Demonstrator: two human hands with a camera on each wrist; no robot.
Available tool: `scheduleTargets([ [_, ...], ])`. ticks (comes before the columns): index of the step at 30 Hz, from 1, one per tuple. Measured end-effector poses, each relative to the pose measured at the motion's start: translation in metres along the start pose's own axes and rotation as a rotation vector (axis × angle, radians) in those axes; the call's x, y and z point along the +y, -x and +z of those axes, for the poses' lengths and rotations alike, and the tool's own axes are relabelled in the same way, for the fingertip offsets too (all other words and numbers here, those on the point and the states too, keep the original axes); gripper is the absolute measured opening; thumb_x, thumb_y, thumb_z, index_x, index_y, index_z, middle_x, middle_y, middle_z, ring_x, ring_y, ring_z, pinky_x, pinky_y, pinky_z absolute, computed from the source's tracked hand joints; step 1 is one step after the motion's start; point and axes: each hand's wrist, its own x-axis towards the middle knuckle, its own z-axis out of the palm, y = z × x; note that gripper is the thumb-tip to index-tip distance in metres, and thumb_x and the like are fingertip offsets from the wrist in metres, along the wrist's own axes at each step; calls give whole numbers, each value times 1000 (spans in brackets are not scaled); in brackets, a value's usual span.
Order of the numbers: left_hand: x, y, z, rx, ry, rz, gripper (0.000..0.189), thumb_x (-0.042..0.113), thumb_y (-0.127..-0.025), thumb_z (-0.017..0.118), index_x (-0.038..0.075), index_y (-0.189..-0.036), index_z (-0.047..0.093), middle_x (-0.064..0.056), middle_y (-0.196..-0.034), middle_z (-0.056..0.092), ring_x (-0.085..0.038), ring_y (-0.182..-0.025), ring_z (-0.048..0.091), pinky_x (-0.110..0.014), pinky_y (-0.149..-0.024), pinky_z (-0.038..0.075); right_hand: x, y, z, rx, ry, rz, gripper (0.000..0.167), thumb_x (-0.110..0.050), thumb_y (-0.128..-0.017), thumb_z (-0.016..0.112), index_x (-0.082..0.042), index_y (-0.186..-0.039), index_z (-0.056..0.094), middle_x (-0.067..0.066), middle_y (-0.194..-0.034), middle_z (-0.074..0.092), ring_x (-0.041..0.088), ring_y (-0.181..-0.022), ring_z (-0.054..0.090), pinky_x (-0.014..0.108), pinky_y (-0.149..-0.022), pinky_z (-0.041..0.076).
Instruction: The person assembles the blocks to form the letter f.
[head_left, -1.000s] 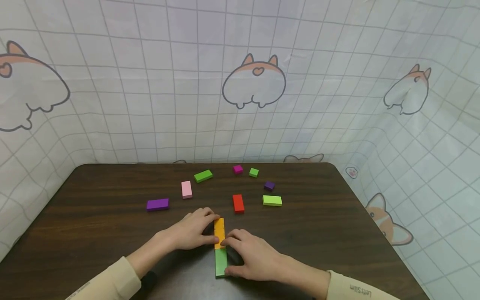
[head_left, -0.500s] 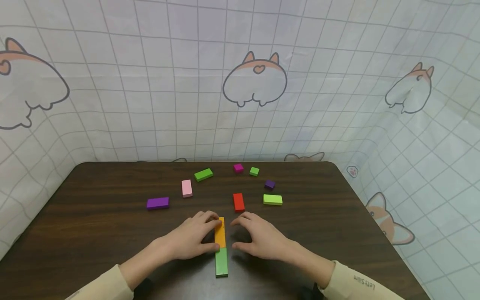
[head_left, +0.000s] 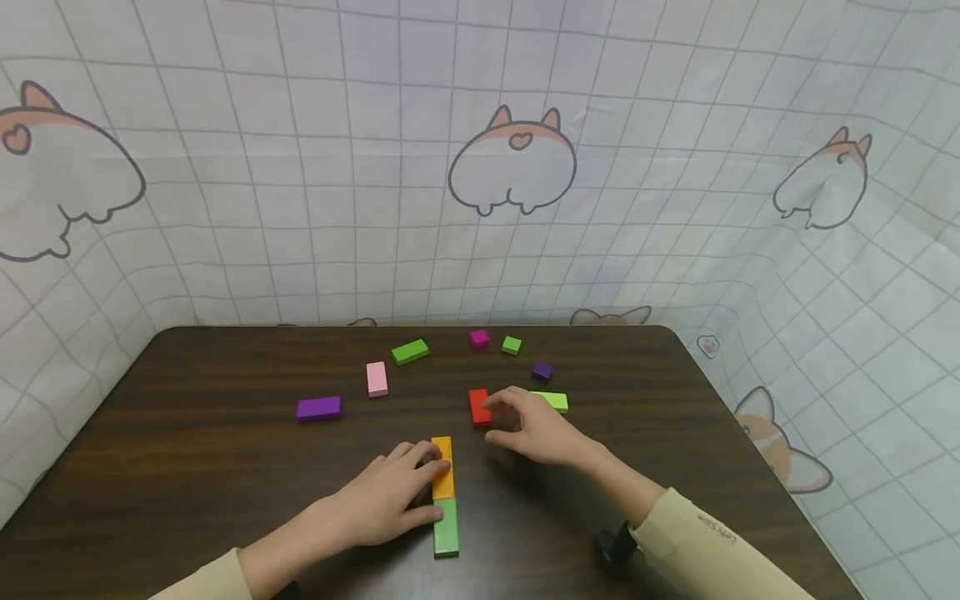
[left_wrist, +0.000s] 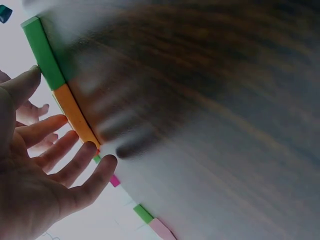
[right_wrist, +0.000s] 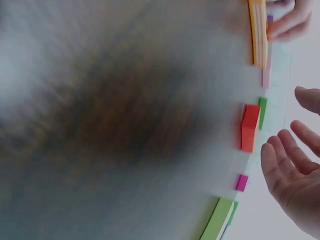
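An orange block [head_left: 443,485] and a green block [head_left: 446,535] lie end to end in a line on the dark wooden table. My left hand [head_left: 382,502] is at their left side, its fingertips over the orange block and its thumb by the green one. In the left wrist view those fingers are spread and gently bent beside the orange block [left_wrist: 76,114]. Farther back, a red block [head_left: 477,408] lies alone. Just right of it hovers my right hand [head_left: 542,429], its thumb and fingers apart, holding nothing; fingertips overlap the red block's edge in the head view.
Behind the right hand a lime block [head_left: 557,402] is partly hidden. Purple [head_left: 318,408], pink [head_left: 377,379] and green [head_left: 410,352] blocks lie at back left. Small magenta [head_left: 478,338], green [head_left: 512,345] and dark purple [head_left: 542,372] blocks sit towards the far edge.
My right hand has left the orange and green blocks and moved forward and right to the red block. The left hand has slid slightly nearer, its thumb now beside the green block.
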Motion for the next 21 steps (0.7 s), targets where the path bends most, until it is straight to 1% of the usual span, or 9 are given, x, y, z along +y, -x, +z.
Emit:
scheduleTargets([
  [4,-2,0,0,-2,-1,-1,56,43,-98,69,7,-141,61,-7,-137,52,-25,-120,50,-48,-85,52,8,-10,-2,23,19,3,41,-18,-94,77,-1,-129,63,11,-123,64,27,-109,62,40,-90,54],
  [7,-1,-1,0,-3,8,-4,57,43,-98,70,7,-141,61,-7,-137,52,-25,-120,50,-48,-86,52,12,-18,-4,20,39,21,43,-16,-92,78,-2,-129,63,11,-124,64,27,-111,62,43,-93,53],
  [9,-1,-1,0,-3,14,-8,57,43,-98,70,7,-141,61,-8,-138,51,-25,-120,50,-48,-88,52,16,-23,-5,6,56,37,45,-15,-90,80,-3,-130,63,10,-125,63,27,-111,62,44,-94,53],
  [12,-1,-1,1,-2,18,-9,57,42,-98,70,6,-141,60,-8,-138,51,-26,-120,50,-49,-88,52,20,-30,-7,-19,82,39,50,-14,-88,82,-3,-132,62,10,-128,63,28,-111,61,45,-95,51],
  [16,-2,-1,1,-2,22,-5,57,42,-98,71,7,-142,60,-7,-137,51,-25,-119,51,-48,-88,52,25,-36,-9,-70,97,47,56,-17,-87,83,-3,-136,60,11,-134,60,31,-115,59,47,-98,49],
  [21,-2,-2,1,-8,35,-6,57,41,-98,71,8,-142,59,-6,-138,50,-24,-119,51,-48,-90,51,31,-42,-10,-138,119,103,61,-21,-86,84,-4,-139,59,12,-139,57,33,-122,56,50,-103,46],
])
